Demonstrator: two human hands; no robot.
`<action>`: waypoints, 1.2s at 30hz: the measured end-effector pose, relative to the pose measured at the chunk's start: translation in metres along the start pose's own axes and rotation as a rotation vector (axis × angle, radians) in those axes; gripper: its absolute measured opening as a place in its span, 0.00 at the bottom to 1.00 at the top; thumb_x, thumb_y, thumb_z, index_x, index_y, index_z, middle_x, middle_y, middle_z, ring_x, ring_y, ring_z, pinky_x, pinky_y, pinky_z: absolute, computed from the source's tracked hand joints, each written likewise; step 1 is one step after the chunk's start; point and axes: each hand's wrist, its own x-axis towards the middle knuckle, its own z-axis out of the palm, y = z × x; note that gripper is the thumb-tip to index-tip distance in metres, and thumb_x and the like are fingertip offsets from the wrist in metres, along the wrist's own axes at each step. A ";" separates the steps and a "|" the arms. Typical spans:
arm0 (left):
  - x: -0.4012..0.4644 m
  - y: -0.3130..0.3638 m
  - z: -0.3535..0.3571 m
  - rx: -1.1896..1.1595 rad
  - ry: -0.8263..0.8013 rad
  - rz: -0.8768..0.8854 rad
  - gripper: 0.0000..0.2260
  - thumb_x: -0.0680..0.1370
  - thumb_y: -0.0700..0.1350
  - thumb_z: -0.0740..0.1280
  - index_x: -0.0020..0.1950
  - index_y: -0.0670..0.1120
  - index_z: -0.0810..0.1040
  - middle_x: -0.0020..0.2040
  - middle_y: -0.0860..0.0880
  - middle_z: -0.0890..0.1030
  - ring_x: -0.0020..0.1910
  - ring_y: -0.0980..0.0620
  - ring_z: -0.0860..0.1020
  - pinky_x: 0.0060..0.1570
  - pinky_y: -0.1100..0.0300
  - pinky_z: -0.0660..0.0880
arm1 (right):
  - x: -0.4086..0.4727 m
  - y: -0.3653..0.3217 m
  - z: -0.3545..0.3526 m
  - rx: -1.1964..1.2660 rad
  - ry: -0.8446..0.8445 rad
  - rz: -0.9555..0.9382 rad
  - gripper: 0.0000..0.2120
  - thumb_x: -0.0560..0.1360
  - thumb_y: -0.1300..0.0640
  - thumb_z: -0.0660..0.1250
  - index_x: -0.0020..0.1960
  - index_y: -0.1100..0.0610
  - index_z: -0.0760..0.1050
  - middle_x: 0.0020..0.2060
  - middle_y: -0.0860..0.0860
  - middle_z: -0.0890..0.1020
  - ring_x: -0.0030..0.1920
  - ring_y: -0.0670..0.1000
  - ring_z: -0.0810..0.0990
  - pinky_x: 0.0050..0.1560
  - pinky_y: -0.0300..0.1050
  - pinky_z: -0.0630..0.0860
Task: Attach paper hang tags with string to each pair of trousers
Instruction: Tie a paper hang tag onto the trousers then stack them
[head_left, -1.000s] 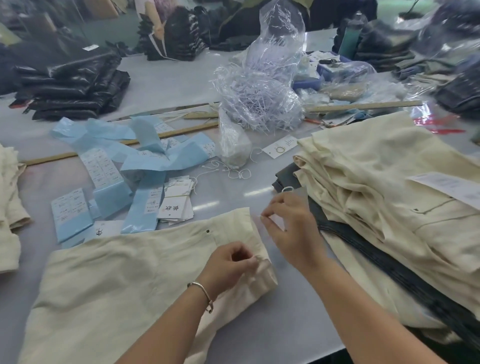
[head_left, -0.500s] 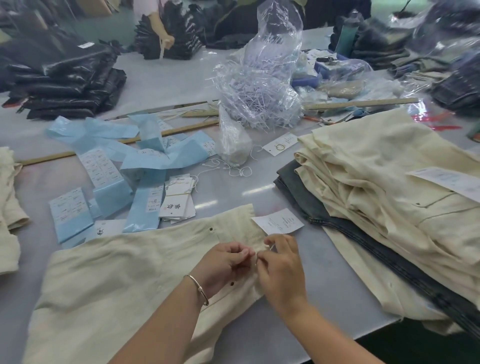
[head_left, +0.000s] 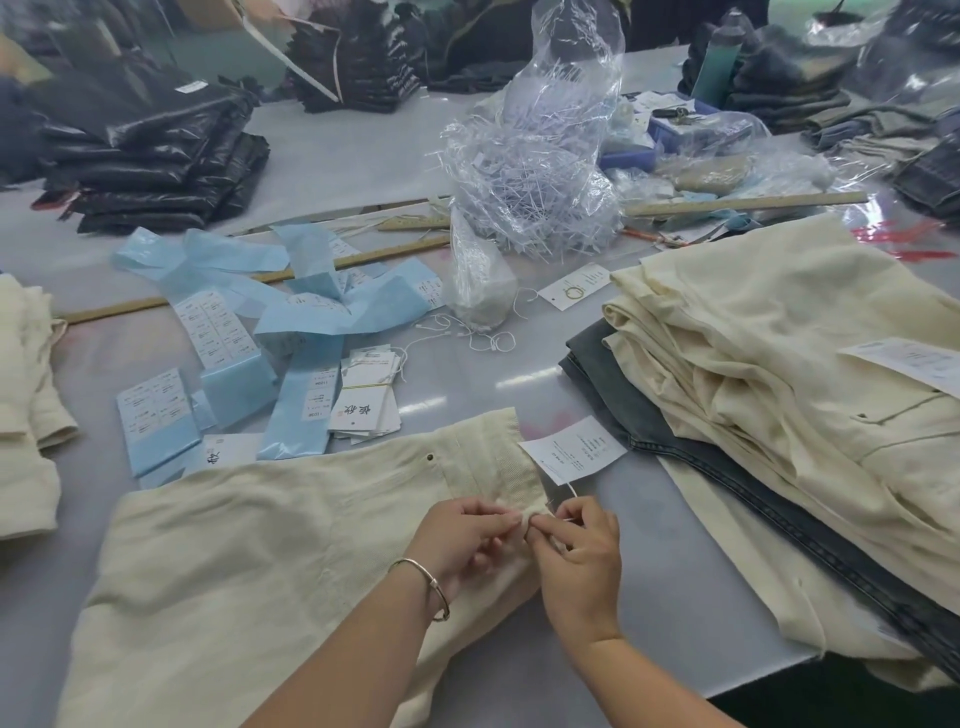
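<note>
At waistband of trousers | left hand pinches fabric | right hand pinches string | hang tag just beyond

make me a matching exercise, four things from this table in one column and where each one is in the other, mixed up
Things:
1. hang tag
2. black trousers
3. dark jeans
4. string bag

Places:
A. far left of the table, stacked
B. under the cream pile on the right
C. table centre, beyond the blue strips
D. beside the waistband of the flat cream trousers, near the hands

Pairs: 1-D, 2-A, 3-B, 4-C
</note>
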 end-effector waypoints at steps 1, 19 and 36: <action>0.000 0.002 0.000 0.005 -0.004 -0.018 0.04 0.73 0.34 0.73 0.39 0.40 0.80 0.30 0.46 0.78 0.24 0.56 0.70 0.18 0.68 0.61 | 0.000 0.000 0.001 0.020 0.001 0.014 0.10 0.65 0.70 0.77 0.36 0.55 0.85 0.38 0.51 0.74 0.44 0.51 0.70 0.46 0.25 0.65; -0.007 0.019 0.021 -0.015 0.203 0.284 0.04 0.80 0.38 0.64 0.44 0.42 0.74 0.44 0.44 0.85 0.26 0.54 0.72 0.22 0.66 0.55 | 0.077 0.015 -0.029 -0.455 -0.396 -0.307 0.29 0.67 0.64 0.67 0.68 0.54 0.70 0.71 0.49 0.67 0.70 0.51 0.65 0.65 0.46 0.66; -0.021 0.042 0.028 0.042 0.242 0.540 0.05 0.76 0.36 0.70 0.40 0.42 0.79 0.30 0.51 0.74 0.27 0.57 0.68 0.28 0.68 0.67 | 0.142 -0.001 -0.049 0.187 -0.823 0.228 0.10 0.68 0.71 0.66 0.41 0.58 0.72 0.37 0.54 0.78 0.37 0.52 0.76 0.40 0.47 0.71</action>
